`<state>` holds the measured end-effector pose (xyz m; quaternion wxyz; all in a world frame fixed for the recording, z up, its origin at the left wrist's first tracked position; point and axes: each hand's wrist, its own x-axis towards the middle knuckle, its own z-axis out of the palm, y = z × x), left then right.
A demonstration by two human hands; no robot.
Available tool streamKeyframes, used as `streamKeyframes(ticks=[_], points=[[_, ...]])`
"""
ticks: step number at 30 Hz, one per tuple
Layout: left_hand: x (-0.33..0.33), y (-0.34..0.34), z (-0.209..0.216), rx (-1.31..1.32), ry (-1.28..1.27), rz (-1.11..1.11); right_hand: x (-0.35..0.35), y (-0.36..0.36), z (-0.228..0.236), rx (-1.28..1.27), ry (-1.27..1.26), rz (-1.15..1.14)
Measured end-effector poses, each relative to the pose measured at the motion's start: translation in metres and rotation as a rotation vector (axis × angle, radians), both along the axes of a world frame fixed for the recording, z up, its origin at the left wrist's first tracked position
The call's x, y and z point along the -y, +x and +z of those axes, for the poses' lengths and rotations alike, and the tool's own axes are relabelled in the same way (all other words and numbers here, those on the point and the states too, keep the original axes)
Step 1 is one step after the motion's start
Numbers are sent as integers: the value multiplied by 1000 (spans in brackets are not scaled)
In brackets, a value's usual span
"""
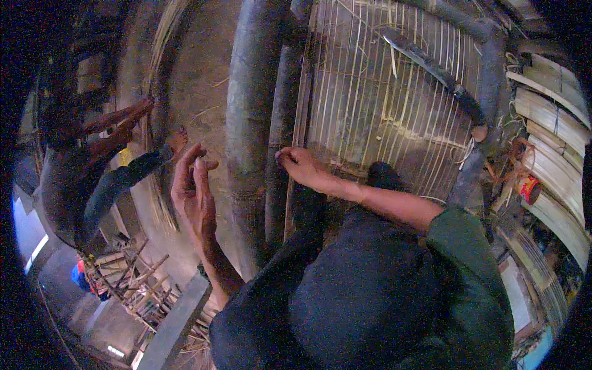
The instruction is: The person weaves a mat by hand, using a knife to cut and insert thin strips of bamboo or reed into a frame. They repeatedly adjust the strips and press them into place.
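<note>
My left hand point(196, 196) is raised to the left of a thick grey bamboo pole point(254, 111). Its fingers are stretched and partly bent, apart, with nothing visible between them. My right hand point(301, 168) is beside a thinner dark pole point(279, 123), fingertips curled together in a pinch; anything held there is too small to make out. Beyond it lies a rack of thin pale bamboo strips point(351, 111), roughly parallel. Across the strips rests a machete point(431, 66), its dark blade slanting down to a wooden handle end at the right.
At the left, a co-worker point(92, 154) sits with both hands on a bundle of long thin strips point(150, 92). A heap of sticks point(132, 287) lies lower left, near a grey beam point(176, 324). Wide pale slats point(549, 129) and a red tin point(528, 189) are at the right.
</note>
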<state>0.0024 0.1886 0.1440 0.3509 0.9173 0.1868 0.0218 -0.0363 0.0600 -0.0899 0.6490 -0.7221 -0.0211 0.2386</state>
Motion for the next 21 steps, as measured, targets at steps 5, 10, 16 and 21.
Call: streamKeyframes(ticks=[5,10,16,21], points=[[-62,-5,-63,-154,-433,100,-6,-2,1,-84,76,-14],[-96,19,-152,-283,-486,-49,9,-3,31,31,-51,99],[-89,42,-222,-401,-542,-136,8,-10,16,-422,167,-35],[-92,17,-222,-449,-541,-121,13,-2,23,-619,388,-85]])
